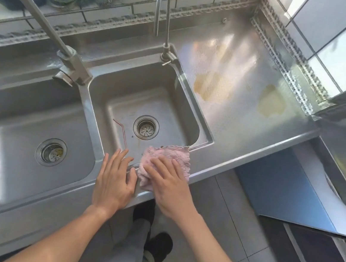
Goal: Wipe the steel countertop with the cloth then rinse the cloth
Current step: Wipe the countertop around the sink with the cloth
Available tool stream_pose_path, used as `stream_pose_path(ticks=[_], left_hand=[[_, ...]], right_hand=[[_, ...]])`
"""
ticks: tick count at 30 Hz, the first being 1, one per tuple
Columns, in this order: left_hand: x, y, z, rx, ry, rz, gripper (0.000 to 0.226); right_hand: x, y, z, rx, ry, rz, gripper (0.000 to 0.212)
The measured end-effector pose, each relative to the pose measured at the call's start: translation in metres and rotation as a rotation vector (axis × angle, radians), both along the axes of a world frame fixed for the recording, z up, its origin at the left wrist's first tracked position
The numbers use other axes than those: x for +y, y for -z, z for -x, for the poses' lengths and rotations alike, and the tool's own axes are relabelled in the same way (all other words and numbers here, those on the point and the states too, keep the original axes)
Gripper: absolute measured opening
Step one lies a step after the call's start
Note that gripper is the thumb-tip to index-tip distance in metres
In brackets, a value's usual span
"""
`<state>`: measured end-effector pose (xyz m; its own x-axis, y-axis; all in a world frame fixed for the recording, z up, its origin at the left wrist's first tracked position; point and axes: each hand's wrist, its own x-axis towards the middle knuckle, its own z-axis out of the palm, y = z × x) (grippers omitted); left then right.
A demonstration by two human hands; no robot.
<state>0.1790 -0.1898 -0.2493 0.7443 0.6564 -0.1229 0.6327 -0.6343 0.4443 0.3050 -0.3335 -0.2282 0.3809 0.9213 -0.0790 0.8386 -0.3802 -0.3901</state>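
Observation:
A pink cloth (172,155) lies folded over the front rim of the small right sink basin (127,98). My right hand (170,187) lies on top of the cloth with its fingers spread and nearly straight. Just to its left, my left hand (114,180) rests flat on the steel front rim, thumb close to the cloth's edge. The steel countertop (243,124) stretches to the right of the basin. Two yellowish-brown stains sit on it, one (210,87) near the basin and one (271,102) further right.
A thin gooseneck tap (164,5) stands at the small basin's back corner. A thicker tap (49,20) rises between the basins. A larger basin (28,148) is on the left. A red bent straw (122,133) lies in the small basin. Bottles line the tiled ledge behind.

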Motion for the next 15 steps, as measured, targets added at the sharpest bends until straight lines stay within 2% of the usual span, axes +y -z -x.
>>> stream_pose_path(ticks=[2, 6, 11, 13, 15], left_hand=[[0.000, 0.000, 0.001, -0.002, -0.003, 0.004, 0.044], [0.000, -0.001, 0.000, -0.001, 0.003, 0.014, 0.044], [-0.002, -0.008, -0.001, 0.000, 0.030, 0.033, 0.041], [-0.002, -0.009, -0.003, -0.012, 0.021, 0.065, 0.039], [-0.001, -0.012, -0.011, -0.041, 0.019, 0.111, 0.039]], right_hand=[[-0.026, 0.000, -0.024, -0.013, 0.040, 0.018, 0.047], [-0.070, -0.008, -0.081, -0.039, 0.301, 0.079, 0.048], [-0.032, -0.009, -0.076, -0.034, 0.487, 0.140, 0.054], [-0.007, -0.007, -0.053, -0.036, 0.390, 0.148, 0.054], [0.003, -0.004, -0.031, -0.018, 0.181, 0.146, 0.056]])
